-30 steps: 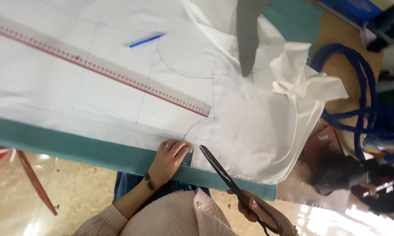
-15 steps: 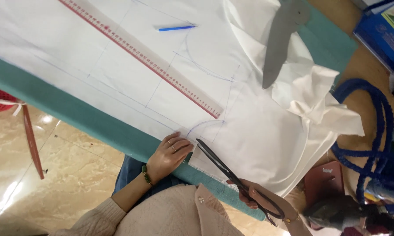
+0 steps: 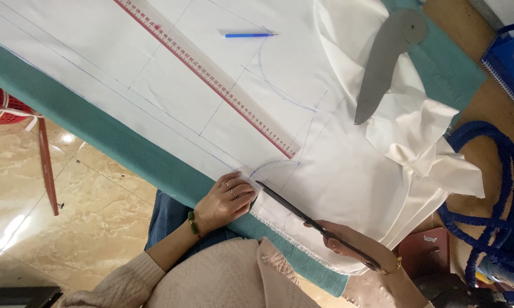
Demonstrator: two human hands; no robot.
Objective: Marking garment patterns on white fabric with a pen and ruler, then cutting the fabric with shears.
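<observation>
While R hand (image 3: 348,246) grips scissors (image 3: 308,219), L hand (image 3: 225,199) presses white fabric (image 3: 337,171) w/ fingers bent, ruler (image 3: 211,77) nearby.

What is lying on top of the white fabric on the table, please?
On the white fabric lie a long clear ruler, a blue pen and a grey curved template. The fabric hides most of the green table cover beneath.

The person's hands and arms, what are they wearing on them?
The left hand has rings on two fingers and a dark green bead bracelet at the wrist, with a pale pink knit sleeve further up. The right hand wears a thin gold bracelet at the wrist.
</observation>
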